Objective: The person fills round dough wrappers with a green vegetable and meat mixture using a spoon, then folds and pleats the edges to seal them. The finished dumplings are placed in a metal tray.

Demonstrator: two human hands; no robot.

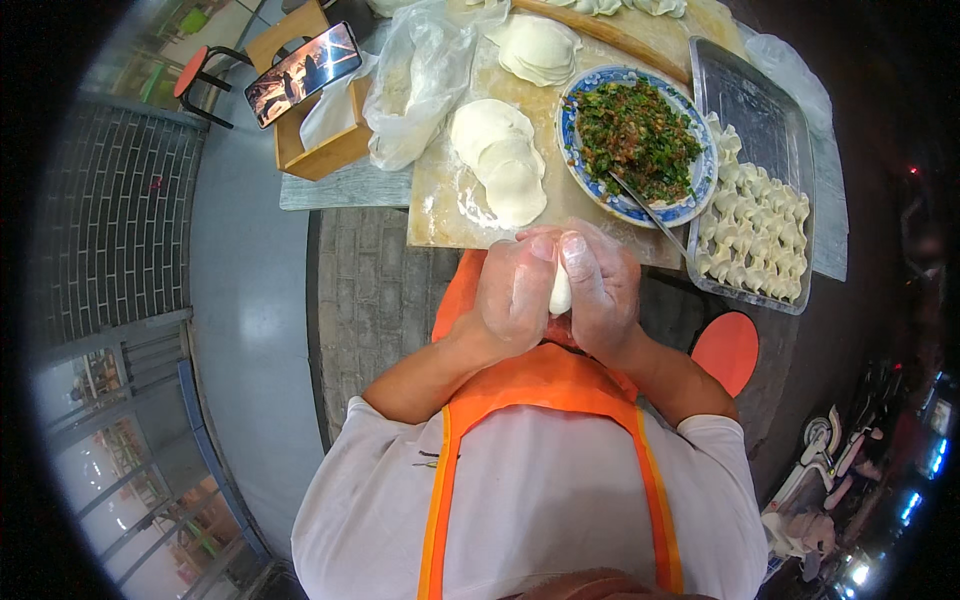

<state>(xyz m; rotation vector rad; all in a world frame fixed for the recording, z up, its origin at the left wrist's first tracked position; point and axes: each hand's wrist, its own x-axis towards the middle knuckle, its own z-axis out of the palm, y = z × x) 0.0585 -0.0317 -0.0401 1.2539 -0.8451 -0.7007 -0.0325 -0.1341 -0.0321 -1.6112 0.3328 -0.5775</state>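
My left hand (516, 289) and my right hand (606, 285) are pressed together around a dumpling (559, 291), thumbs side by side on top. Only a pale end of the dough shows between the palms; flour coats my fingers. Just beyond the hands, overlapping round dough wrappers (514, 184) lie on the floured board (442, 217). To their right stands a blue-and-white plate (574, 169) heaped with chopped green and brown filling (637, 135). A metal utensil (646, 206) leans out of it over the rim.
A metal tray (757, 82) at the right holds rows of folded dumplings (754, 232). Another wrapper stack (534, 49) and a wooden rolling pin (600, 30) lie farther back. At left are a plastic bag (420, 82), a wooden box (326, 154) and a phone (304, 73). A red stool (725, 352) stands below right.
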